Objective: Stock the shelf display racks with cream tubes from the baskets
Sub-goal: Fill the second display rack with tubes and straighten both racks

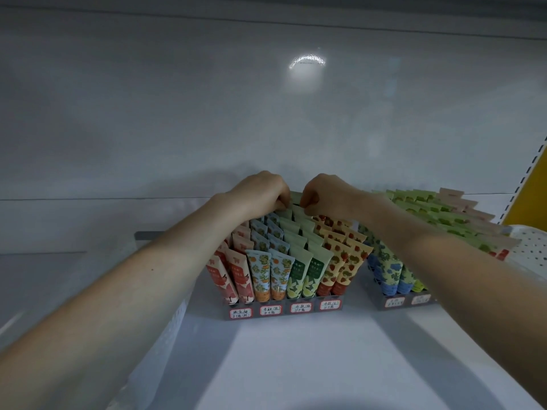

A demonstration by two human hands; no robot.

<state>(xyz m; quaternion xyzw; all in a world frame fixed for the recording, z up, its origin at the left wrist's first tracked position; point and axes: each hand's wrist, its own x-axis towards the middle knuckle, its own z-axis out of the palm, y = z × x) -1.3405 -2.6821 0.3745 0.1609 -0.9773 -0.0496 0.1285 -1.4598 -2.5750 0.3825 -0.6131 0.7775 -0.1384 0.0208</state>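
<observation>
While working the back row of the rack at frame centre | left hand, right hand: fingers curled, pinching tops of green cream tubes | likely risk: pressing hard into packed row, tipping neighbouring tubes forward

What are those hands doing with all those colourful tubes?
A person is filling a rack of cream tubes on a shelf. The left hand and right hand reach to the back of the rack, each with a curled grip on the tops of the green tubes in the rear rows. The rack looks nearly full. A second rack stands to its right.
</observation>
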